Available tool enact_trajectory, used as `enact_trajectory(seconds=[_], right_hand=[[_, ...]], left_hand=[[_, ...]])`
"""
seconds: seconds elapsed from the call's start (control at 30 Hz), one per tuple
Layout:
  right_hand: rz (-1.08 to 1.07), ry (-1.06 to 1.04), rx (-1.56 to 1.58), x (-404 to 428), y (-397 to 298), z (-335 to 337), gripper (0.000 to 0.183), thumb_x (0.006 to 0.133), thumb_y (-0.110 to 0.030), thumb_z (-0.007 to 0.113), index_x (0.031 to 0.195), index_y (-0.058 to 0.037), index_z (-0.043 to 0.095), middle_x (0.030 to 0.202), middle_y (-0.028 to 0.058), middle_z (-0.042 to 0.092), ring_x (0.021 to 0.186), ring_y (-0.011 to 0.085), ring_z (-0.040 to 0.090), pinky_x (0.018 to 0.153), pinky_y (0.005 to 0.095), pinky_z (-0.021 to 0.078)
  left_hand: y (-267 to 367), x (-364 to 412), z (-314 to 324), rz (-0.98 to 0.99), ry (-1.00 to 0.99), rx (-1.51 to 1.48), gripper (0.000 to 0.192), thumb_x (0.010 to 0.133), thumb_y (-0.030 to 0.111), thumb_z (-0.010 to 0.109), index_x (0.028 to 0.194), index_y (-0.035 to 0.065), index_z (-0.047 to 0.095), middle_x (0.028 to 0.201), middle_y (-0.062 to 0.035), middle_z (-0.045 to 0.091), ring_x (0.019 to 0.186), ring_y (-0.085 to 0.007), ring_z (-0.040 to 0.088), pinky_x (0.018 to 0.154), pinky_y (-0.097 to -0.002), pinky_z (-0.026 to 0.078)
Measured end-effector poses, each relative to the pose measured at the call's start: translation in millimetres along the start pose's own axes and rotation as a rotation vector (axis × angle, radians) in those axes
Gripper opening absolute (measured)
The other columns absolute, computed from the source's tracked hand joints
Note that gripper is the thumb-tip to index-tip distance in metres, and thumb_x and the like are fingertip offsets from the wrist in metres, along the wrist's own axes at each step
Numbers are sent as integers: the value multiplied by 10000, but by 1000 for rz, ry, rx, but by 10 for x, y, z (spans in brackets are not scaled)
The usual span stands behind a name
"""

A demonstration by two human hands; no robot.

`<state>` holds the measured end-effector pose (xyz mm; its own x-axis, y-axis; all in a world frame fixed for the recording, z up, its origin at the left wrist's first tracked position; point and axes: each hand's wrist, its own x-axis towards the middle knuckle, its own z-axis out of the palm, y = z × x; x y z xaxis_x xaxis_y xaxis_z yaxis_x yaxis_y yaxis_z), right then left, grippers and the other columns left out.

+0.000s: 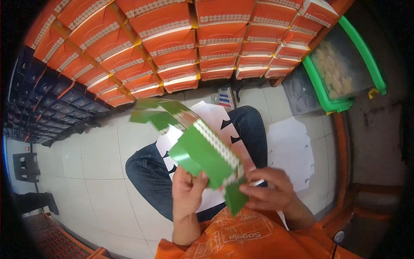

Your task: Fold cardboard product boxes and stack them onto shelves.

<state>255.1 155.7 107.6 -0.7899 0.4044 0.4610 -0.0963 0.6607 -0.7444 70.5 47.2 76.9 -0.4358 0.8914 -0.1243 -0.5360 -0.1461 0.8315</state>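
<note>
A glossy green cardboard box blank [202, 152] with a band of white dots is held tilted above my lap. My left hand [189, 189] grips its near edge, thumb on the green face. At the near right corner, my right hand [270, 189] has its fingers on a folded green flap [235, 200]. The far flaps [161, 113] stick out and are blurred. Under the blank, white die-cut cardboard sheets [213, 113] with dark notches rest across my crossed legs [249, 126].
More white die-cut sheets [288, 152] lie on the tiled floor at my right. Stacked orange boxes [174, 45] fill the far side, dark boxes [51, 94] the left. A clear bin with green trim [334, 71] stands at the right, beside an orange frame [343, 155].
</note>
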Motion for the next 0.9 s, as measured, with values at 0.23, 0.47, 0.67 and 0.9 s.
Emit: enact_trajectory(seconds=[0.23,0.47,0.67,0.9], right_hand=[[-121,-107,-575,275,18,-106,402,693,-33,710,1089,8,655,1056,112,612,707,196,651,588,278,535],[419,94,27,-20,-103,-278,496,769,-77,747,1211,16,544,1039,128,628,729,163,645,641,260,531],[504,-375,-581,-315,-69,-357,951,710,-266,830,1464,-52,290,1311,240,505,1282,319,462,1062,442,328],[598,-470,213,-230,227,-17,951,658,-377,846,1387,28,389,1332,235,481,1251,369,463,1023,445,374]], left_hand=[[-151,161,302,205,107,177,383,908,-61,543,1228,-50,333,1070,-148,604,915,-160,647,736,-250,548],[-29,19,317,23,43,251,490,869,-102,530,1294,-35,295,1037,-139,590,858,-152,650,623,-228,544],[-185,49,-194,-743,-274,224,443,893,-41,411,1327,-21,327,807,-129,625,576,-176,640,497,-256,551],[67,-236,-275,-230,-191,-20,556,786,-105,399,1334,-89,308,989,-198,620,666,-231,662,574,-316,555]])
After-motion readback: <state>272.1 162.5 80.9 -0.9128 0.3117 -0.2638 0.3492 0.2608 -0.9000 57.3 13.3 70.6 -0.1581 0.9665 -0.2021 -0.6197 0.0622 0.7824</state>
